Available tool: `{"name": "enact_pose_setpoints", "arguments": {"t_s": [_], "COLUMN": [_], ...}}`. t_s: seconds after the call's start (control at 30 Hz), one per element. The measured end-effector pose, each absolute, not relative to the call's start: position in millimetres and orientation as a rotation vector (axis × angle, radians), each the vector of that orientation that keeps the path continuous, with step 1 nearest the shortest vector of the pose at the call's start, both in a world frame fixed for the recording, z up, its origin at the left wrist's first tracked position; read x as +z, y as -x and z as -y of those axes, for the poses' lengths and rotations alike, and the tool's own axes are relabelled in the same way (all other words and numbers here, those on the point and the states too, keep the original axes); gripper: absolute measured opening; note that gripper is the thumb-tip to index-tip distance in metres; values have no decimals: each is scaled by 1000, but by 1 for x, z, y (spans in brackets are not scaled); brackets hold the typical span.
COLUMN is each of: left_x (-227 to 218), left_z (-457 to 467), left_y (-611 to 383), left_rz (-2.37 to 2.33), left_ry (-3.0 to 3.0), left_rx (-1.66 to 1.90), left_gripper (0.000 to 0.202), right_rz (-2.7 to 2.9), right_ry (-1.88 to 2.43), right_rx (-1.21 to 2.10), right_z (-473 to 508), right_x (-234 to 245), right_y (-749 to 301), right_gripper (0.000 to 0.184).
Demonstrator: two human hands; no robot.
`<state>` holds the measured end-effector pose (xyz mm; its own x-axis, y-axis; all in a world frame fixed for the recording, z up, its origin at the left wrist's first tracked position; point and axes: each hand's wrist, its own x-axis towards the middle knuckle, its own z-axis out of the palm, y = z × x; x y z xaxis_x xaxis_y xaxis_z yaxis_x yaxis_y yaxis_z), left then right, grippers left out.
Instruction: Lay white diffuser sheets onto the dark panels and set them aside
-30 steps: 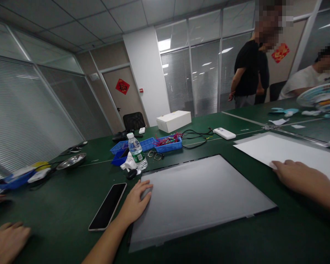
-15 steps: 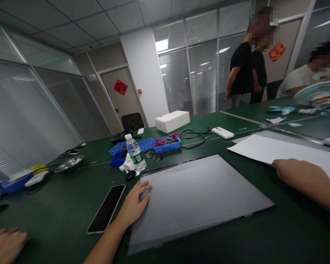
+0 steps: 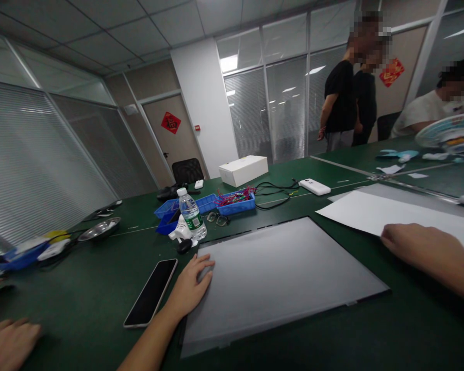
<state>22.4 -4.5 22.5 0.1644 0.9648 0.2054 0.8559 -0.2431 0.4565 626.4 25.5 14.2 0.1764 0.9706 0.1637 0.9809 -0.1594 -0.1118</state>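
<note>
A grey, film-like sheet (image 3: 282,278) with dark edges lies flat on the green table. My left hand (image 3: 191,283) rests over its left edge, fingers apart, gripping nothing. At the right, my right hand (image 3: 413,245) is closed at the near edge of a large white sheet (image 3: 375,208), pinching it; the fingertips are hidden from view. Under that white sheet another greyish sheet (image 3: 342,195) shows at its far side. Beside my left forearm lies a phone (image 3: 151,292) with a dark screen.
A water bottle (image 3: 192,219), glasses (image 3: 218,219) and a blue tray (image 3: 235,207) of coloured wires stand beyond the grey sheet. Further back are a white box (image 3: 243,171) and a white device (image 3: 314,186). Another person's hand (image 3: 11,342) is at lower left. People are at the far right.
My right hand has moved slightly left, and the white sheet's left corner has shifted left with it. My left hand keeps its place on the grey sheet.
</note>
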Motion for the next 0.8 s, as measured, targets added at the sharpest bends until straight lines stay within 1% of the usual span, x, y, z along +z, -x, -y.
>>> {"name": "enact_pose_setpoints", "arguments": {"t_s": [0.1,0.23,0.37,0.43,0.53,0.67,0.8], "left_x": [23,24,24,24,25,23,20], "left_z": [4,3,2,3,3,2,-3], "left_y": [-22,-22,-23,-24,-25,-24,-22], "left_rz": [-1767,-1760,-1770,-1777,-1779,-1777,-1778], "left_ry": [-2210,-2228,-2234,-2231,-2226,-2221,-2225], "left_rx": [658,661,657,644,633,634,642], "left_gripper": [38,39,39,39,39,39,39], "right_rz": [1936,1951,2037,2174,2417,2623,2690], "right_ry": [2365,2367,2271,2125,1764,1323,1162], "right_rx": [-58,-208,-300,-299,-276,-327,-328], "right_z": [-18,-10,-3,0,7,17,20], "right_x": [28,43,47,44,38,32,30], "right_y": [-609,-583,-561,-552,-538,-521,-507], "right_gripper": [46,50,42,36,28,22,21]}}
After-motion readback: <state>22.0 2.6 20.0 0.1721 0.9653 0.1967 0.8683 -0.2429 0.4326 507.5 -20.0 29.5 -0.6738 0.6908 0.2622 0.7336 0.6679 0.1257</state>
